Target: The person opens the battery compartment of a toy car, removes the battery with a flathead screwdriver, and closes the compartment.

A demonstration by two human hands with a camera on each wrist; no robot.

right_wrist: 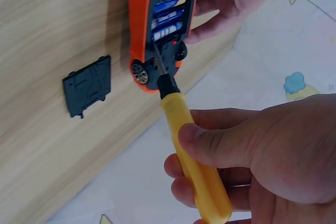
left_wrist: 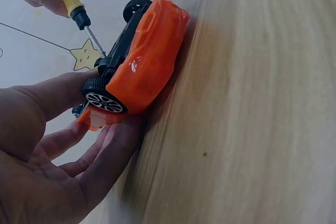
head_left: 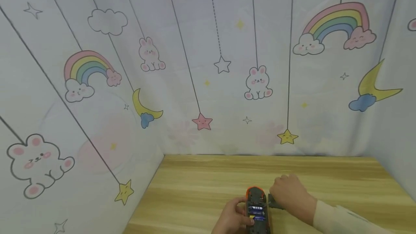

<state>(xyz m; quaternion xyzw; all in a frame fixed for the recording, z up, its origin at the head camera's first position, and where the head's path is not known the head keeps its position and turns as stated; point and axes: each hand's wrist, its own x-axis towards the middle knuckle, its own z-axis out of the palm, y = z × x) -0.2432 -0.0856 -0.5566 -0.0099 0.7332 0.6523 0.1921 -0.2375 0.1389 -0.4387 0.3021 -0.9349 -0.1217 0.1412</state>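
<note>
An orange toy car (left_wrist: 149, 51) lies upside down on the table, its black underside facing up. In the right wrist view its battery compartment is uncovered, with several blue batteries (right_wrist: 168, 17) side by side in it. My left hand (head_left: 232, 216) grips the car by one end, thumb on the underside. My right hand (right_wrist: 247, 156) holds a yellow-handled screwdriver (right_wrist: 191, 150), its tip at the edge of the battery compartment. Whether the tip touches a battery I cannot tell. Beside the car lies the black battery cover (right_wrist: 88, 86), partly hidden by my right hand in the head view.
The wood-grain table (head_left: 188, 183) extends around the car. White fabric walls (head_left: 224, 93) printed with rainbows, rabbits and stars stand behind it and at both sides.
</note>
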